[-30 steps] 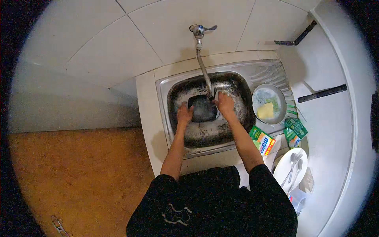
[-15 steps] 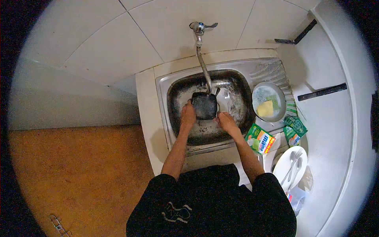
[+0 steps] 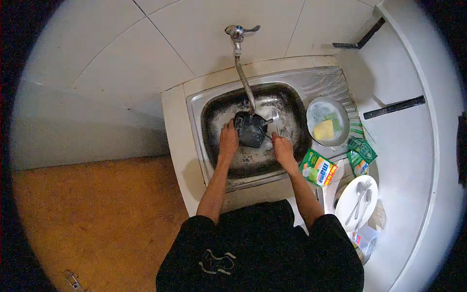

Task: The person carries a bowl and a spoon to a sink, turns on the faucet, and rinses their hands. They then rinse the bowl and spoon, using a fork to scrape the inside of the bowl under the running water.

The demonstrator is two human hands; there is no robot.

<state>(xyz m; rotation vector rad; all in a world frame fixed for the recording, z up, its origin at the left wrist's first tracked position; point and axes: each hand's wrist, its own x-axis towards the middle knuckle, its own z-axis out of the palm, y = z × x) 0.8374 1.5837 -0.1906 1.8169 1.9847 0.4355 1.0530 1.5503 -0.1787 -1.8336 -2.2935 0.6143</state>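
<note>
A black square pan-like piece [image 3: 250, 132] is under the faucet spout [image 3: 245, 87], inside the dark-stained sink [image 3: 233, 168]. My left hand [image 3: 228, 139] grips its left edge. At its right side my right hand [image 3: 282, 147] is closed on a thin rod or handle, which seems joined to the black pan; the fingertips are too small to make out fully. A fork [image 3: 276, 118] lies in the sink just beyond my right hand.
Right of the basin, a soapy bowl [image 3: 315, 106] holds a yellow sponge [image 3: 323, 130]. Green detergent packets [image 3: 318, 168] [image 3: 361, 155] lie nearby. A white plate [image 3: 344, 207] with spoons and a fork sits lower right. Black brackets [image 3: 394, 107] are on the right wall.
The black pan has turned and tilted under the spout. My right hand has moved slightly away from its side, and my left hand sits a little higher along its edge.
</note>
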